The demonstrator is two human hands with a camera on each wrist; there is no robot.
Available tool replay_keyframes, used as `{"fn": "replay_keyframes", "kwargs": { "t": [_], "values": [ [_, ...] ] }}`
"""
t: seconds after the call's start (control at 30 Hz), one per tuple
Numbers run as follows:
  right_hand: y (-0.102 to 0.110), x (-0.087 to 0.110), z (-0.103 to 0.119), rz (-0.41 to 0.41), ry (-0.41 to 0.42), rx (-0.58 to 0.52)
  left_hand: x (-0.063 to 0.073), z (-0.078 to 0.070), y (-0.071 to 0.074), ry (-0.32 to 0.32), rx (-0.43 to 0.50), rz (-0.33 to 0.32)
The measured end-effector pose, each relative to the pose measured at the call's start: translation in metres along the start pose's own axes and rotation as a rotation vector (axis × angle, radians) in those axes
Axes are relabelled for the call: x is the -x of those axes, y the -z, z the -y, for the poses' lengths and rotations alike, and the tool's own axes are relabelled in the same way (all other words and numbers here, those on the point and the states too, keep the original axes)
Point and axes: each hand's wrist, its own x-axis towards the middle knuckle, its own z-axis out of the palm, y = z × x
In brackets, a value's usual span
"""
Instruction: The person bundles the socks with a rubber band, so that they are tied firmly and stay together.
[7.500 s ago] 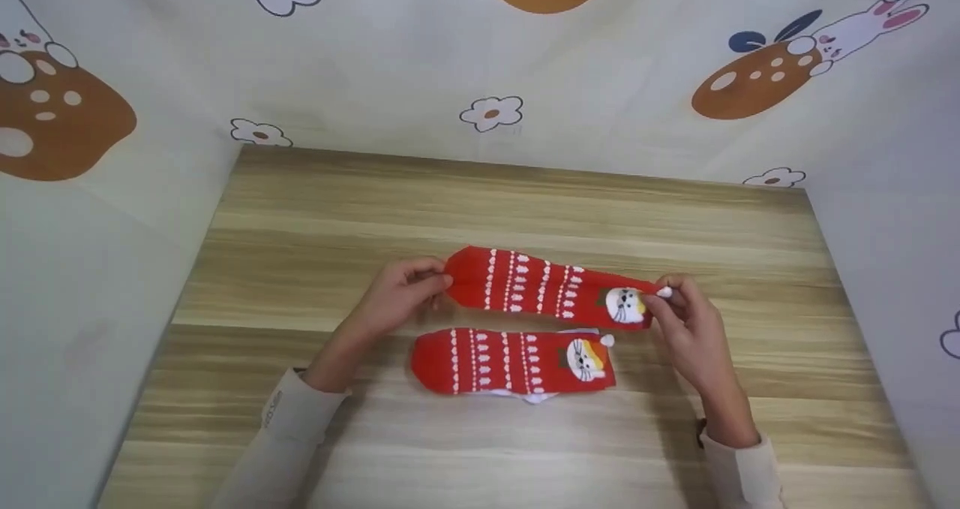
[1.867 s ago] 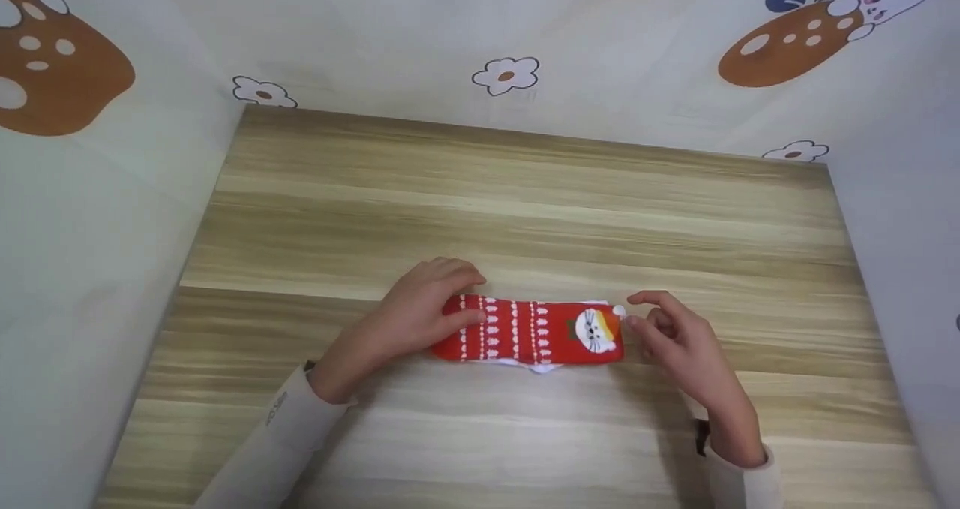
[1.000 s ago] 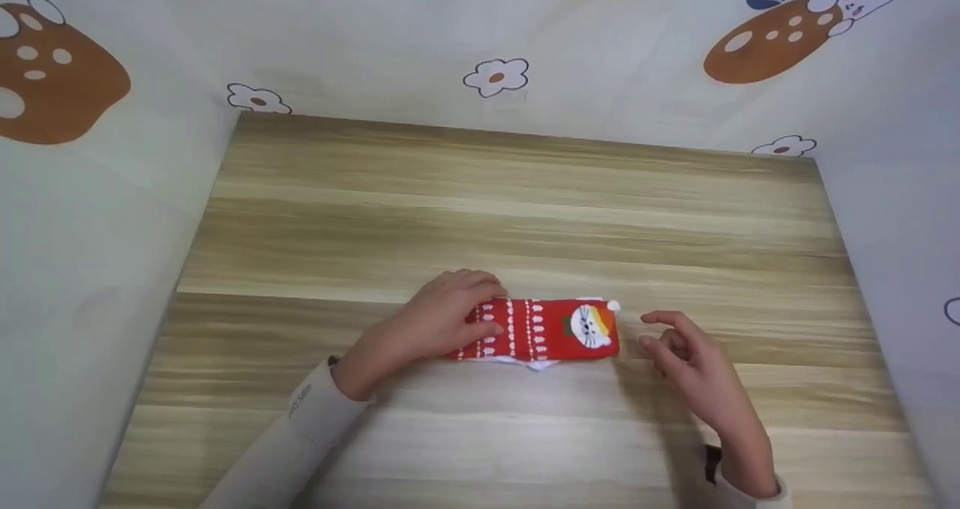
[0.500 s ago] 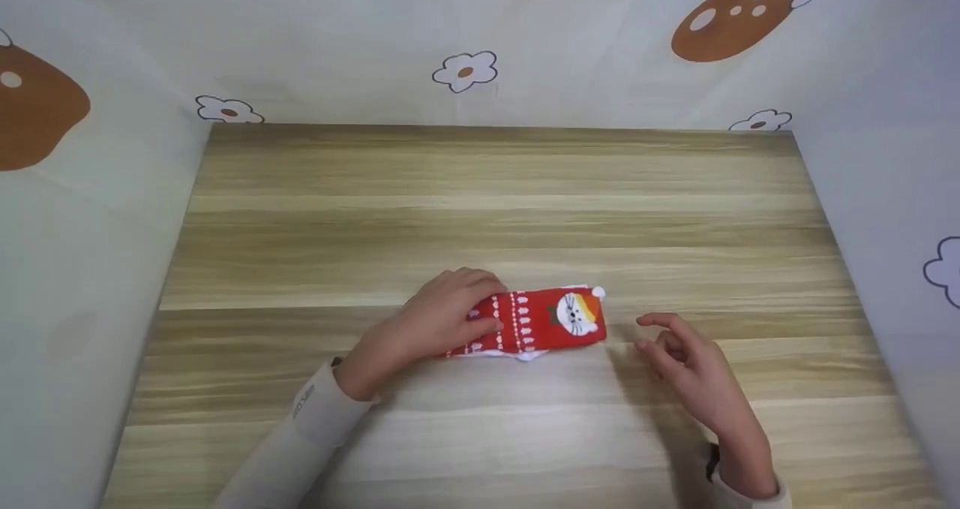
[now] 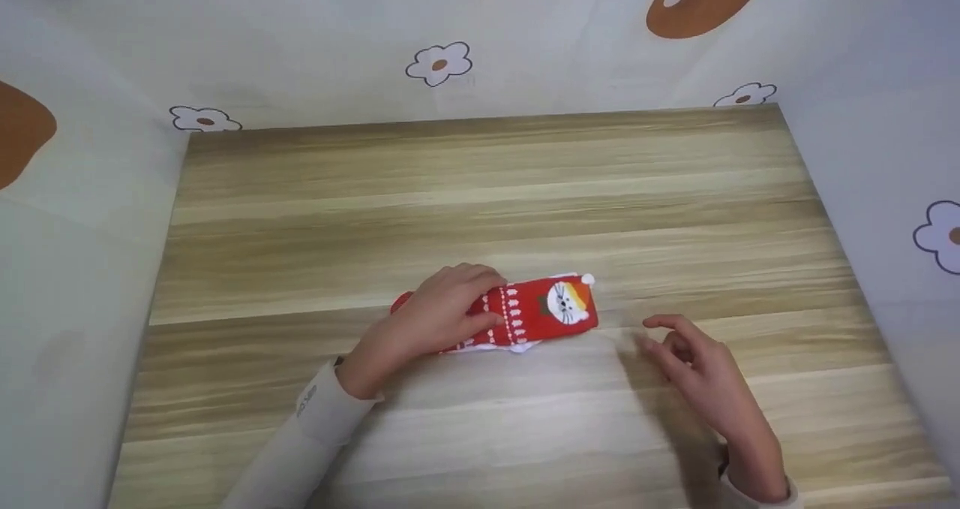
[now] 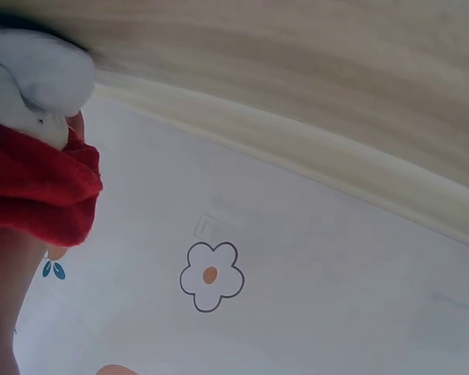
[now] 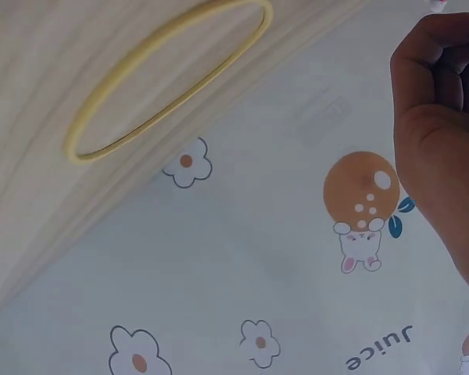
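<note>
Evidently, the left hand's grip point(image 5: 439, 308) clasps the red sock point(image 5: 538, 317) against the desk point(image 5: 495, 434), probably to steady it; the right hand's grip point(image 5: 703, 366) hangs loosely curled, seemingly empty.

Readable text: we log one word, "Juice" point(image 7: 380, 348), dark letters on the white printed backdrop point(image 7: 242, 226), low in the right wrist view. It runs slantwise and we read it upside down, J at the right, e at the left.

Partly legible: on the cuff of the left sleeve point(image 5: 326, 415), head view, we note a short line of dark lettering point(image 5: 307, 402), too small for us to make out.

Faint marks: in the left wrist view, a pale boxed mark point(image 6: 206, 227) on the backdrop just above a printed flower point(image 6: 211, 277); we cannot tell its content.
</note>
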Motion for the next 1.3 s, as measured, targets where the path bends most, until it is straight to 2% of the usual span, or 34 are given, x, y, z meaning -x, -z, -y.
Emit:
{"fn": "replay_keyframes", "kwargs": {
  "t": [0.2, 0.37, 0.47, 0.57, 0.8, 1.07, 1.3],
  "values": [
    [0.006, 0.008, -0.009, -0.101, 0.039, 0.043, -0.002, -0.002, 0.000, -0.003, 0.016, 0.003],
    [0.011, 0.013, -0.023, -0.208, 0.154, 0.093, -0.004, -0.004, -0.001, -0.008, 0.036, 0.003],
    [0.014, 0.018, -0.031, -0.243, 0.212, 0.128, -0.004, -0.005, -0.002, -0.004, 0.035, 0.007],
    [0.017, 0.022, -0.037, -0.252, 0.230, 0.142, -0.005, -0.006, -0.002, -0.006, 0.033, 0.007],
    [0.023, 0.033, -0.051, -0.255, 0.229, 0.147, -0.006, -0.008, -0.002, -0.012, 0.018, 0.008],
    [0.030, 0.047, -0.070, -0.238, 0.151, 0.137, -0.012, -0.010, -0.005, -0.019, 0.012, 0.020],
    [0.033, 0.050, -0.080, -0.244, 0.114, 0.189, -0.017, -0.014, -0.007, -0.049, 0.013, 0.029]
  ]
}}
